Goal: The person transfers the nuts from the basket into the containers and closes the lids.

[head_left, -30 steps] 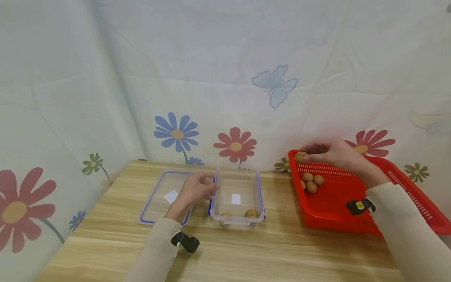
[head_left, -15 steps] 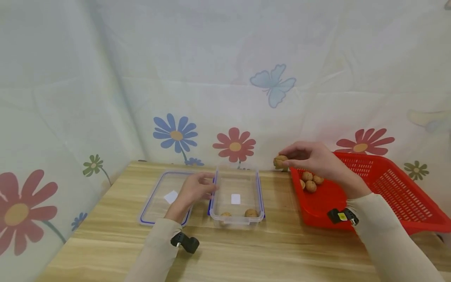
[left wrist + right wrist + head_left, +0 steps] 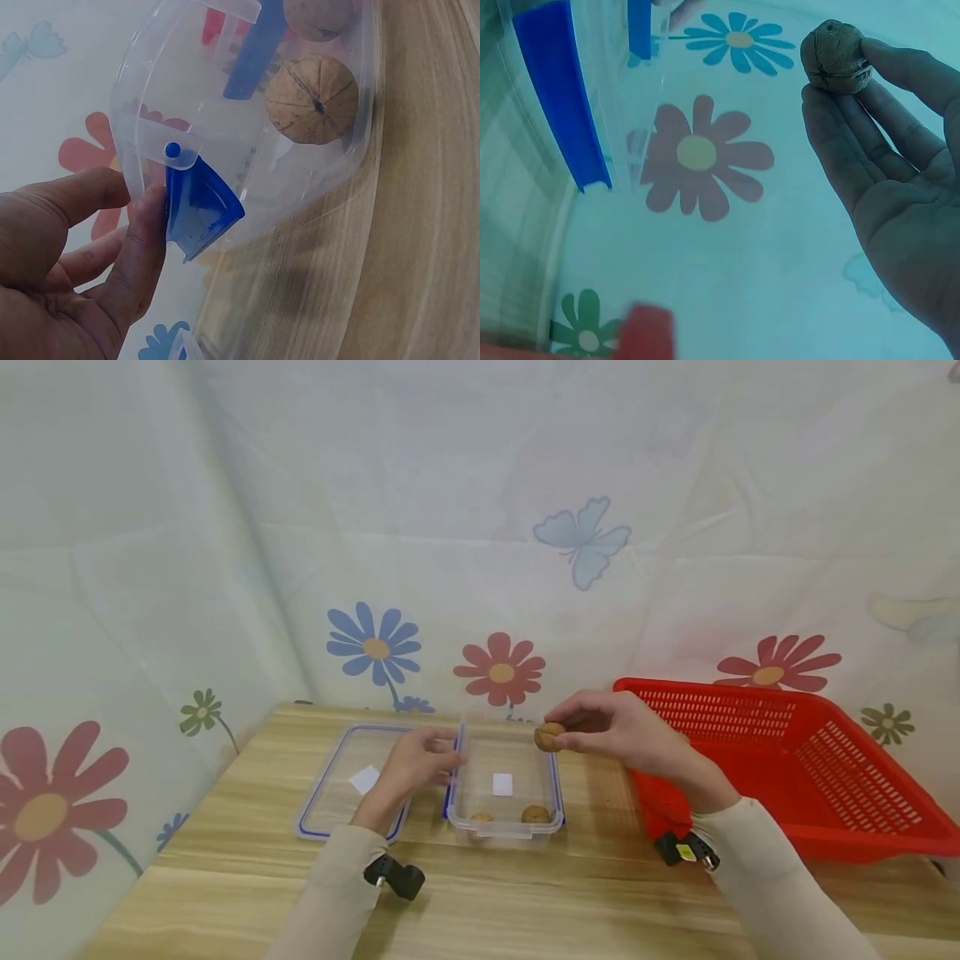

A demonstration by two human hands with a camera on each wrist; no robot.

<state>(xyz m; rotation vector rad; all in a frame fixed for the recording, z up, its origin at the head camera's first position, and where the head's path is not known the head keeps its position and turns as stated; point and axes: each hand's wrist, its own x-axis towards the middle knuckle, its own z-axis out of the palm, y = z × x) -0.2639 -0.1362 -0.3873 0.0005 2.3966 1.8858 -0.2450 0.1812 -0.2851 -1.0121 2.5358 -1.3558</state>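
My right hand [image 3: 626, 739] pinches a walnut [image 3: 549, 737] between thumb and fingertips, above the right rim of a clear plastic food box [image 3: 504, 828]. In the right wrist view this walnut [image 3: 835, 57] shows its seam. My left hand [image 3: 420, 760] holds the box's left rim, and the left wrist view has its fingertips beside a blue hanging clip [image 3: 201, 206]. Inside the box, at the near end, lie a walnut [image 3: 536, 814] on the right and another walnut [image 3: 482, 817] on the left, partly hidden by the wall.
Left of the box a clear lid [image 3: 315, 810] with a blue seal lies flat on the wooden table [image 3: 480, 910]. A red plastic basket [image 3: 750, 839] stands at the right; my right hand and forearm cover its left part. A flowered cloth [image 3: 420, 527] hangs behind the table.
My right hand has carried the walnut leftward and down from above the red basket to the box's right rim. The basket shifted slightly. My left hand stays in place.
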